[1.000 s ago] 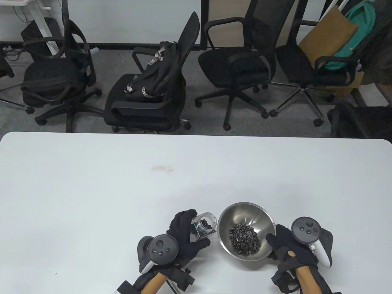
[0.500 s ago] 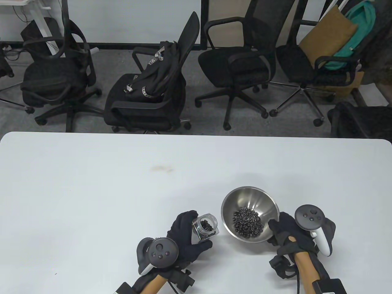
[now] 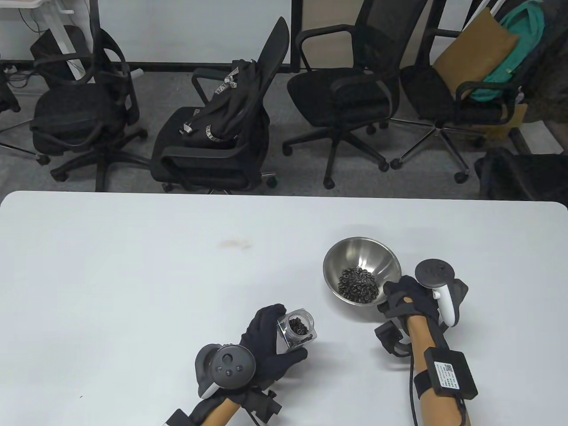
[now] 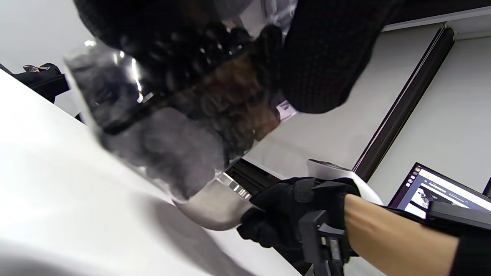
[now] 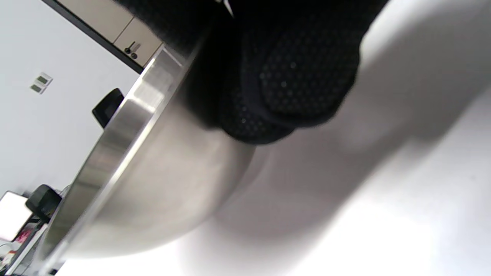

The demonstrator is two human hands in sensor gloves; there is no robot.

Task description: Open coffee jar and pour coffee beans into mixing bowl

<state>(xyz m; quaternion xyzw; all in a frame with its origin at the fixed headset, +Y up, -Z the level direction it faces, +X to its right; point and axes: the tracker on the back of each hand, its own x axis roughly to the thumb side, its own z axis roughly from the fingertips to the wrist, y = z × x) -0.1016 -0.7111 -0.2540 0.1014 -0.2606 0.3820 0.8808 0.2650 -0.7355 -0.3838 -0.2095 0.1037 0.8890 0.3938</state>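
The left hand (image 3: pixel 266 344) grips the open coffee jar (image 3: pixel 296 329), some beans left inside, at lower centre of the table view. The right hand (image 3: pixel 406 297) holds the mixing bowl (image 3: pixel 361 270) by its near rim at centre right, the bowl tilted and seemingly raised off the worktop (image 3: pixel 133 275). Set down level, it keeps its beans (image 3: pixel 358 285). A second ago the bowl sat lower in frame, beside the jar.

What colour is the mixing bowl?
Silver, brushed steel: the mixing bowl shows best in the table view.
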